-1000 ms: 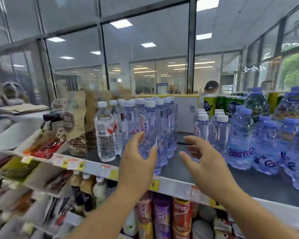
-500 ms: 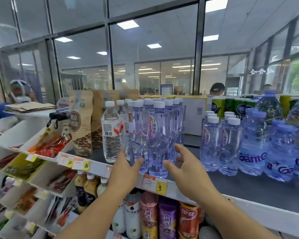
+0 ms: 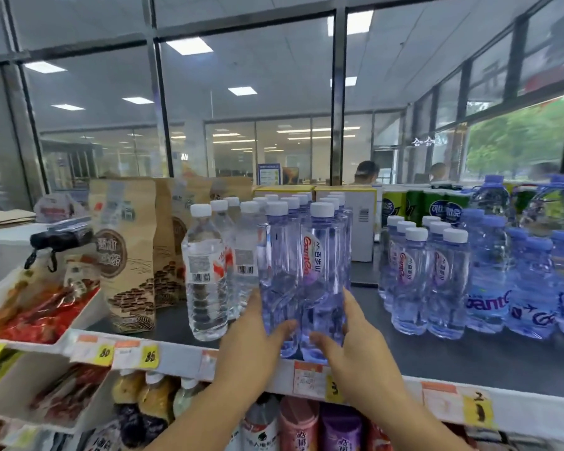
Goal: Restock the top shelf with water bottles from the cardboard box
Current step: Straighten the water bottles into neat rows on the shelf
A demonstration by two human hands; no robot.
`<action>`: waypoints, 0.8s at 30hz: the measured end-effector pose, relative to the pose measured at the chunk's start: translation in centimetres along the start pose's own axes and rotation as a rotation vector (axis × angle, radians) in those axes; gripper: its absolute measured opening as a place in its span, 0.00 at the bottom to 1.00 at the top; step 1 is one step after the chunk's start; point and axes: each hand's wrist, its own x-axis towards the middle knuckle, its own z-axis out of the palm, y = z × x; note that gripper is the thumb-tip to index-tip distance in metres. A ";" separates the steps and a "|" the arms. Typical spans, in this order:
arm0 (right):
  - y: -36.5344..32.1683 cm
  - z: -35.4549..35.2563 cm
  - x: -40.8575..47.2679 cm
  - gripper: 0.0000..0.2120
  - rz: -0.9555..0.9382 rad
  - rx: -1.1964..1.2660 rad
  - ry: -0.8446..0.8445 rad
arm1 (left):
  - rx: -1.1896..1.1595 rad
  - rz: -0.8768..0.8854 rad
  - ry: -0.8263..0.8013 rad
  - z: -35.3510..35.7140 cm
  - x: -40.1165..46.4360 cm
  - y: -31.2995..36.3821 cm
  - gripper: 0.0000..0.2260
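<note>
- My left hand (image 3: 253, 340) curls round the low left flank of the bottles (image 3: 302, 275), thumb across their front.
- My right hand (image 3: 355, 343) cups the low right flank, fingers bent against the smooth plastic, thumb pointing in.
- The bottles are tall, clear, violet-tinted cylinders with white ribbed caps, upright in rows at the frame's centre, near the front edge of the dark, flat shelf (image 3: 453, 356).
- Just left stands a clear ridged bottle (image 3: 205, 275); farther left, matte paper bags (image 3: 127, 252).
- Right of centre stand shorter white-capped bottles (image 3: 427, 281), then rounder blue-capped ones (image 3: 515, 281).
</note>
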 end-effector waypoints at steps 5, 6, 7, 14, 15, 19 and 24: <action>-0.3 0.6 0.2 0.38 -0.013 -0.008 0.046 | 0.011 0.033 -0.003 0.4 0.6 -0.2 0.33; -0.3 0.7 0.3 0.37 -0.011 -0.010 0.055 | 0.009 0.042 0.005 0.4 0.6 -0.2 0.32; -0.5 0.7 0.3 0.37 -0.010 -0.011 0.064 | 0.011 0.047 0.009 0.4 0.7 -0.2 0.32; -1.1 0.8 0.2 0.37 -0.002 -0.018 0.079 | 0.004 0.069 0.003 0.4 0.8 -0.4 0.35; -1.1 0.8 0.3 0.37 0.002 -0.020 0.078 | -0.003 0.066 0.002 0.4 0.8 -0.4 0.35; -0.9 0.6 0.7 0.37 0.024 -0.011 0.079 | -0.033 0.075 0.004 0.6 0.8 -0.3 0.31; -0.3 0.0 1.2 0.37 0.007 0.010 0.059 | -0.036 0.043 -0.011 1.2 1.0 0.2 0.36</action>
